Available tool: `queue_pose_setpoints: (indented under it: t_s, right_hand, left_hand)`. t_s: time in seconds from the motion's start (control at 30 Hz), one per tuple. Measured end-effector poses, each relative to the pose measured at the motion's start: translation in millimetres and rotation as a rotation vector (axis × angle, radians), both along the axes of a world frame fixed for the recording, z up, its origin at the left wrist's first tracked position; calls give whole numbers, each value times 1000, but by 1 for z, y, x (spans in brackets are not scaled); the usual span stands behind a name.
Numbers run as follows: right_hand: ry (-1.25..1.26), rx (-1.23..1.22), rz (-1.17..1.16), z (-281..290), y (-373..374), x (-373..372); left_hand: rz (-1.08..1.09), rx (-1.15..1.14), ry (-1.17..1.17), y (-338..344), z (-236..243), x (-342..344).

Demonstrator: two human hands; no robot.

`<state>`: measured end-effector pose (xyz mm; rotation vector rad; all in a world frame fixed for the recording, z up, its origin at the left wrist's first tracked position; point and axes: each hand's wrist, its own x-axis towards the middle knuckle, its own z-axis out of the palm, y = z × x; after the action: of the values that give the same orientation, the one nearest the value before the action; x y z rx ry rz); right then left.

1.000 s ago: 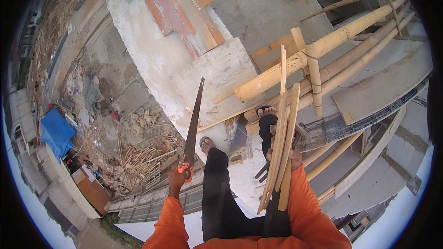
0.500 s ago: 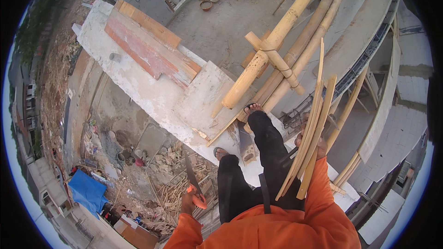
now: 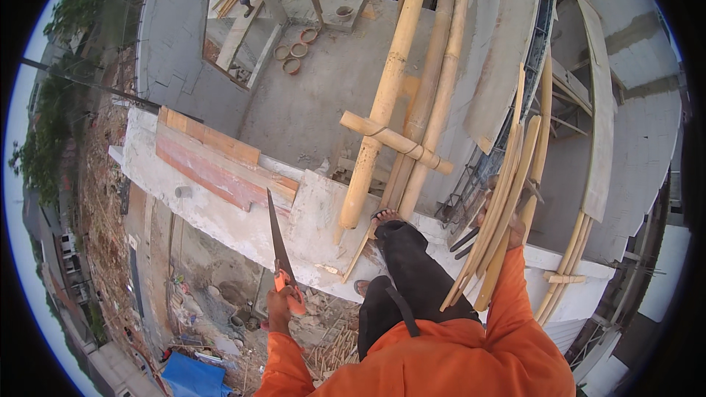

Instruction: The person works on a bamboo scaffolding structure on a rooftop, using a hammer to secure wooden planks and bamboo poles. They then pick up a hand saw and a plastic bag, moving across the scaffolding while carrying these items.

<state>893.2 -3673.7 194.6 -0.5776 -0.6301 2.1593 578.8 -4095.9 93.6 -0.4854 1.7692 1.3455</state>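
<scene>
Saw [image 3: 282, 251] was in left hand [image 3: 278, 310], wood strips [image 3: 498, 222] in right hand [image 3: 516, 232].
Left fingers were closed round the saw's orange handle [image 3: 297, 302], blade [image 3: 276, 231] angled up and forward. Right hand was wrapped about the strips, out beside the right leg [image 3: 423, 265]; a dark-handled tool [image 3: 463, 240] seemed to share that grip, though strips hid much of it. Bamboo poles [image 3: 387, 95] stretched ahead, lashed to a crosspiece [image 3: 398, 142]; boards [image 3: 209, 169] lay on the white ledge [image 3: 215, 215], bowls [image 3: 292, 66] on the floor [image 3: 323, 95] beyond.

Bamboo poles [image 3: 393, 66], bare concrete [image 3: 323, 95] and rubble [image 3: 312, 323] show a building site.
</scene>
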Motion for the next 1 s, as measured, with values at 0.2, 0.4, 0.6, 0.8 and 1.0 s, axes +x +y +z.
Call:
queue_pose_setpoints:
  t_s: [0.2,0.4,0.6,0.8,1.0]
  right_hand:
    - [-27,-36,-95,62,82,1]
    - [-44,-63,-66,110,154,19]
    - [-34,-49,-115,138,205,19]
    - [-82,13,-163,143,280,19]
    - [-32,63,-251,148,407,-22]
  left_hand:
    - [18,-125,138,88,76,-35]
    - [-4,-219,226,128,137,-35]
    - [-45,-376,249,144,146,-36]
    - [21,-492,224,232,159,-32]
    - [-48,-534,268,322,155,-82]
